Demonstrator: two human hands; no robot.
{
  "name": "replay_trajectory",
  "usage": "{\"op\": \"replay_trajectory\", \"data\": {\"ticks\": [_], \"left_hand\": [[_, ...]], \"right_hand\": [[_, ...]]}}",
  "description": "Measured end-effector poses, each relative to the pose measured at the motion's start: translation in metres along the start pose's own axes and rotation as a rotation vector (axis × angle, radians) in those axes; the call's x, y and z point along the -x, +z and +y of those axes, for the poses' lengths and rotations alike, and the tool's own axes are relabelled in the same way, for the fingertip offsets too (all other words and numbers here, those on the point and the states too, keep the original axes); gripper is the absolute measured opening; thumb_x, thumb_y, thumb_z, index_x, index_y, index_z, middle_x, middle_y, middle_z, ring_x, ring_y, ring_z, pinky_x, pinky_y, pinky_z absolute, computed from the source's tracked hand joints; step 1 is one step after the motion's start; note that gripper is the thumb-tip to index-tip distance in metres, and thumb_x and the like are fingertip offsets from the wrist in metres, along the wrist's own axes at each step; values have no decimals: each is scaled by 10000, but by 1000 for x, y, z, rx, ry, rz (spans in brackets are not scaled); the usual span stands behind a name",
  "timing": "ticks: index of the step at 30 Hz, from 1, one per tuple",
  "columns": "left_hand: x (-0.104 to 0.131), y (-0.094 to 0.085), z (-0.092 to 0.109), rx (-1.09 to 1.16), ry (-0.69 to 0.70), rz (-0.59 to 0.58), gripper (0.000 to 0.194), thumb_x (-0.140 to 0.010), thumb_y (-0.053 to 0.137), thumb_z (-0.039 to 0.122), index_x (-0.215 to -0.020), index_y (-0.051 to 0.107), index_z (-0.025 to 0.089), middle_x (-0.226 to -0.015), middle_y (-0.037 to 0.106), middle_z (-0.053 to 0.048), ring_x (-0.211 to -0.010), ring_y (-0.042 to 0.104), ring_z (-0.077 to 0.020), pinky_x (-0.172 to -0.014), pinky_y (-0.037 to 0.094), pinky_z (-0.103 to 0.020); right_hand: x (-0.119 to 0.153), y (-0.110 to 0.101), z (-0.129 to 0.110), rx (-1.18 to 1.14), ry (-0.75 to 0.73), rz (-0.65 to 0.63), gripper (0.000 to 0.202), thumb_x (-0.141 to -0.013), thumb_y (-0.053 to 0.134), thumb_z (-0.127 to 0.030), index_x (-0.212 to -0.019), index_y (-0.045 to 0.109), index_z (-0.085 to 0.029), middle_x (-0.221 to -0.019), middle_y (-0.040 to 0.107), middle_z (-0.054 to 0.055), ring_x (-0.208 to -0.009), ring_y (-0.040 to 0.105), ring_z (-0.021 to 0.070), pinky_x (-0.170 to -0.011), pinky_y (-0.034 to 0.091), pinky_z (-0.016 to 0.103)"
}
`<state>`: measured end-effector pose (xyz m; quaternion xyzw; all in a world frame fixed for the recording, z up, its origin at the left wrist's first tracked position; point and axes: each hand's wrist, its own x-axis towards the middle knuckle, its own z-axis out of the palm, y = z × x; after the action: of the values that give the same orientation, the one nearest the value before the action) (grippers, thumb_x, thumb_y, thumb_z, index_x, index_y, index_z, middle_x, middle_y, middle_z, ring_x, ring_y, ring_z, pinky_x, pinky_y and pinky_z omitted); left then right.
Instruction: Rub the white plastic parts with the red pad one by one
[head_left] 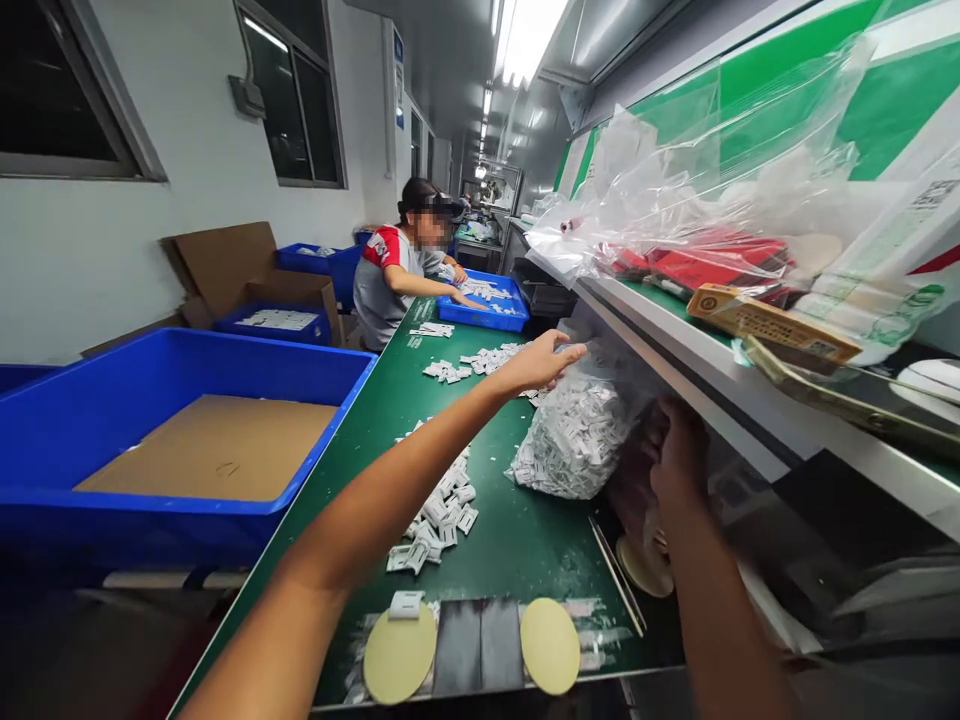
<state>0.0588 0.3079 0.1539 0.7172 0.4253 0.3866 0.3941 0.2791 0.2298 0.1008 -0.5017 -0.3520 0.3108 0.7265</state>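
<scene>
A clear plastic bag (574, 435) full of small white parts stands on the green table (517, 545). My left hand (544, 362) reaches over the top of the bag, its fingers apart near the plastic. In the shadow under the shelf, to the right of the bag, my right hand (679, 445) is at the bag's loose edge; its fingers are curled, and what they hold is too dark to make out. A heap of white parts (442, 510) lies left of the bag. One white part (406, 604) rests on a round yellow pad (400, 655).
A large blue bin (322, 365) with cardboard inside stands at the left. A person (386, 275) works over a blue tray (491, 318) at the far end. The shelf (750, 400) at the right holds plastic bags. Tweezers (619, 575) lie near the front.
</scene>
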Motion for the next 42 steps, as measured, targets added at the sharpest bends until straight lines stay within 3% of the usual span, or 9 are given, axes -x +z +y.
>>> {"op": "replay_trajectory", "data": {"ticks": [5, 11, 18, 21, 29, 33, 36, 40, 42], "left_hand": [[59, -17, -30, -318, -87, 113, 423, -1003, 608, 428, -1354, 592, 191, -1281, 671, -111, -1054, 696, -251, -889, 598, -473], [156, 8, -99, -701, -314, -171, 349, -967, 679, 353, -1270, 648, 182, -1292, 673, -107, -1093, 686, -259, -920, 590, -487], [152, 15, -122, -735, -327, -208, 358, -966, 679, 351, -1282, 644, 185, -1327, 657, -112, -1141, 669, -273, -950, 576, -505], [160, 9, -122, -606, -262, -131, 312, -966, 681, 351, -1224, 669, 177, -1269, 684, -102, -1104, 683, -261, -935, 581, -496], [272, 16, -89, -121, -145, 367, 303, -963, 662, 248, -1256, 583, 254, -1036, 789, -16, -981, 768, -160, -886, 633, -286], [319, 31, -76, -101, -93, 665, 326, -914, 741, 260, -1220, 644, 315, -1018, 806, 14, -958, 786, -159, -868, 640, -252], [334, 39, -69, -125, -36, 763, 392, -887, 764, 195, -1236, 655, 336, -960, 824, 39, -887, 801, -149, -793, 642, -201], [343, 47, -66, -57, 51, 843, 464, -845, 789, 131, -1237, 633, 325, -877, 832, 60, -810, 814, -155, -796, 650, -218], [346, 50, -66, -30, 72, 864, 450, -827, 801, 118, -1202, 645, 311, -875, 836, 53, -792, 817, -163, -749, 654, -208]], "right_hand": [[78, -23, -16, -205, 181, -132, 386, -839, 730, -399, -1167, 709, -197, -819, 590, -19, -545, 447, 87, -389, 353, 164], [170, -48, -2, -309, 585, -443, 591, -778, 808, -454, -1283, 734, -157, -996, 668, 99, -701, 520, 162, -528, 519, 264], [208, -38, 38, -314, 629, -414, 351, -830, 849, -491, -1033, 679, -261, -650, 554, -64, -467, 451, 64, -423, 381, 147], [214, -36, 46, -302, 678, -375, 383, -834, 836, -533, -1027, 680, -241, -550, 490, -99, -374, 264, 19, -370, 263, 123], [235, -24, 36, -274, 776, -320, 670, -831, 872, -430, -1427, 572, -380, -622, 556, -83, -463, 432, 66, -439, 380, 139], [252, -11, 22, -272, 658, -529, 242, -878, 785, -519, -1040, 793, -339, -584, 595, -54, -418, 409, 70, -412, 340, 176], [250, 6, 17, -229, 610, -673, 273, -734, 903, -508, -807, 847, -251, -594, 691, 6, -460, 529, 104, -454, 426, 213], [233, 32, 18, -120, 503, -692, 165, -801, 881, -381, -947, 883, -304, -977, 851, 42, -887, 734, 202, -747, 575, 255], [227, 39, 20, -88, 491, -699, 219, -737, 922, -362, -946, 886, -304, -957, 858, 40, -829, 741, 215, -692, 586, 268]]}}
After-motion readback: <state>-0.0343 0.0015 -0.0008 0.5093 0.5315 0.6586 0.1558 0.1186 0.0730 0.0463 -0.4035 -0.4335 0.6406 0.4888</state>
